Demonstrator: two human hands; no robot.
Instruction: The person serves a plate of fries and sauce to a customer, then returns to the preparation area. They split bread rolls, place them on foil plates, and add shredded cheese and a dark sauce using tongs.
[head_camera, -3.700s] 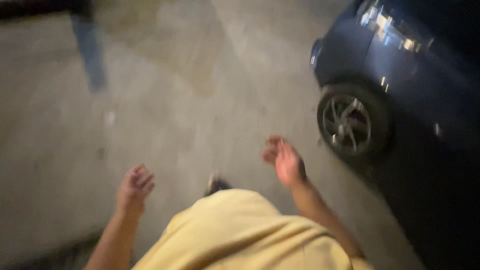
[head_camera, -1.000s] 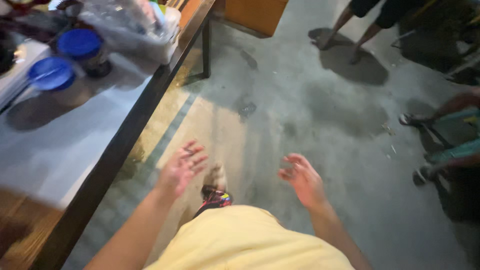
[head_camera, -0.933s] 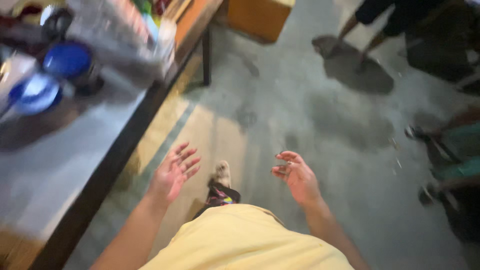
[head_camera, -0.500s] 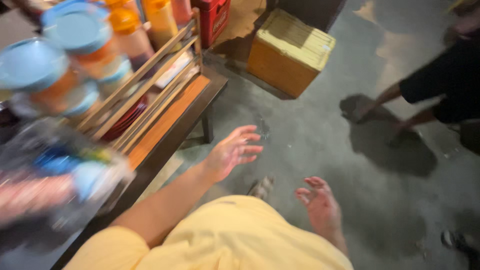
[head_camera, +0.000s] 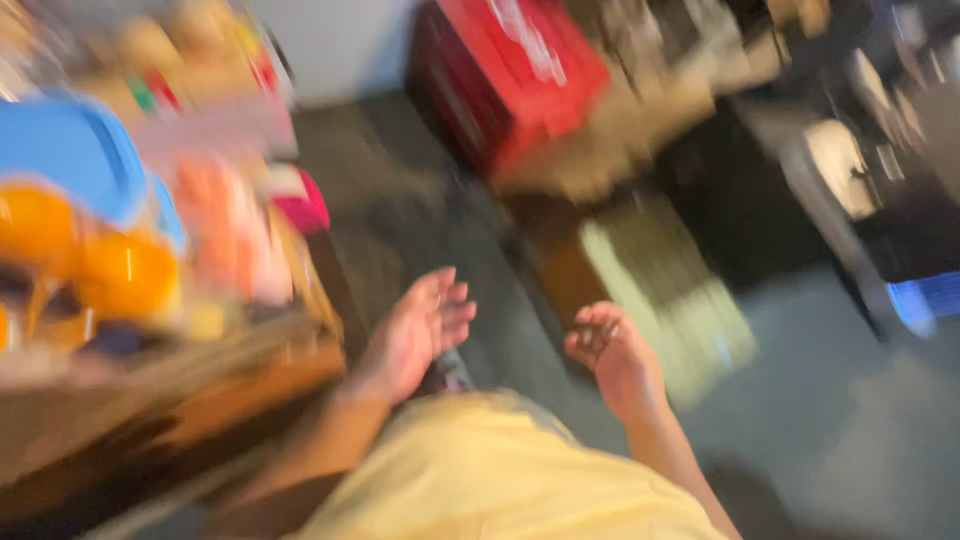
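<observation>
The head view is heavily blurred by motion. My left hand (head_camera: 415, 335) hangs in front of me with fingers spread, holding nothing, just beside the corner of a wooden table (head_camera: 250, 375). To its right, my right hand (head_camera: 612, 355) is loosely open and empty, above the grey floor (head_camera: 820, 400). My yellow shirt (head_camera: 500, 480) fills the bottom centre of the view.
Blue-lidded and orange containers (head_camera: 90, 230) crowd the table at the left. A red crate (head_camera: 515, 75) stands ahead, with a cardboard box (head_camera: 650, 290) in front of it. Dark objects lie at the upper right.
The view has swung up and to the left along the table. The car, then the other people's legs, have left the view. Both hands stay open and empty.
</observation>
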